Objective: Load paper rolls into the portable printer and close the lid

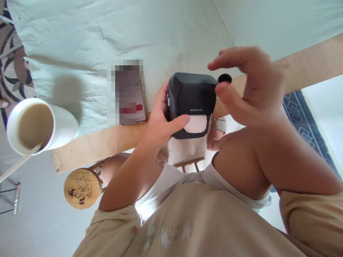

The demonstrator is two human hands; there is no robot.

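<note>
Pale cloth (pixel 88 32) covers table (pixel 102 142), wooden edge bare along near side. Left hand (pixel 160 121) grasps small black label printer (pixel 191 105) at table's near edge, thumb across white paper at its mouth. Right hand (pixel 249 85) hovers just right of printer, grip released, fingers spread, blurred. White cup (pixel 40 125) of milky drink with stirrer stands far left. Phone (pixel 130 94) lies left of printer. Round panda coaster (pixel 82 188) below table edge.
</note>
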